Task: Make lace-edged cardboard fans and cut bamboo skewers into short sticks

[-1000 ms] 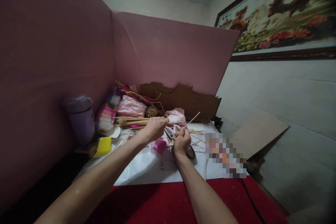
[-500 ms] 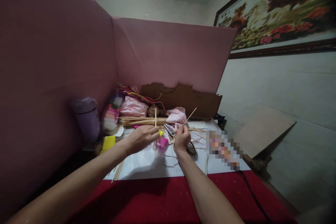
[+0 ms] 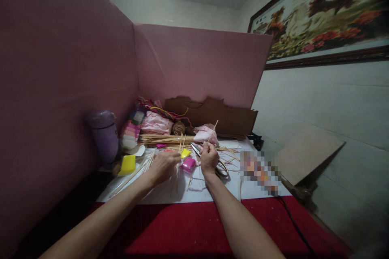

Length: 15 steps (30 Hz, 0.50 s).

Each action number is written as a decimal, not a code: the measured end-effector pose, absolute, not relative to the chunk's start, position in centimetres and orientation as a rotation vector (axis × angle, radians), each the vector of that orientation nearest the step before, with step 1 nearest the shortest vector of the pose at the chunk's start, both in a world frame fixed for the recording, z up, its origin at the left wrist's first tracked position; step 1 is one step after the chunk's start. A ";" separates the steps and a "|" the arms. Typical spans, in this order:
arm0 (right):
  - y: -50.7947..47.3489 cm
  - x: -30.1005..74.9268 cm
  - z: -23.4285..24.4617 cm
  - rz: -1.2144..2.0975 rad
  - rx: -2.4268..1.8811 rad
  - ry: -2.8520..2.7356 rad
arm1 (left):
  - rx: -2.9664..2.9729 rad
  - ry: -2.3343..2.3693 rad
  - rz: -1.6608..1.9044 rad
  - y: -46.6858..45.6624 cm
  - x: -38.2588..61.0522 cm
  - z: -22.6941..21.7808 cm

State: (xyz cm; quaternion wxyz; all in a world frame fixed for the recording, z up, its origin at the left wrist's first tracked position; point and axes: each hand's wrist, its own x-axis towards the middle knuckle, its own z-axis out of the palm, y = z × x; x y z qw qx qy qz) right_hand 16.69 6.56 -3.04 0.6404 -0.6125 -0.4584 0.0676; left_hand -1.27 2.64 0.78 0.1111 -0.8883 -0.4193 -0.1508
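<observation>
My left hand point(image 3: 165, 166) is closed over the white sheet, with a few thin wooden sticks point(image 3: 181, 141) rising from its fingertips; their lower ends are blurred. Beside its fingers lie a yellow packet point(image 3: 185, 153) and a magenta packet point(image 3: 188, 165). In my right hand point(image 3: 209, 158), a single wooden stick point(image 3: 214, 128) is pinched and points up and slightly right. A pair of scissors point(image 3: 224, 168) rests on the sheet under that hand, blades showing to its left and a handle loop to its right.
A long bundle of sticks point(image 3: 164, 139) lies at the back, before a twine ball point(image 3: 178, 128) and torn cardboard point(image 3: 212, 115). A purple bottle point(image 3: 105, 137) and yellow block point(image 3: 127, 164) stand left. Loose sticks point(image 3: 229, 158) and a black cord point(image 3: 291, 220) are right.
My left hand has lowered and shifted a little left with its sticks. The stick in my right hand has swung left, more upright. The view has shifted slightly.
</observation>
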 end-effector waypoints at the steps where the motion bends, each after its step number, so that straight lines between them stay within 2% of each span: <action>1: 6.5 16.6 -3.0 0.135 -1.393 -1.068 | -2.537 -1.398 -0.489 2.7 -1.0 1.3; 4: 6.2 16.3 -3.1 0.094 -1.373 -1.149 | -2.370 -1.870 -0.567 3.5 -0.1 2.6; 6: 6.0 16.0 -3.1 0.080 -1.354 -1.207 | -2.365 -2.021 -0.546 4.0 0.5 3.0; 15: 5.1 14.8 -2.9 0.080 -1.350 -1.343 | -2.311 -2.166 -0.535 2.9 0.7 0.8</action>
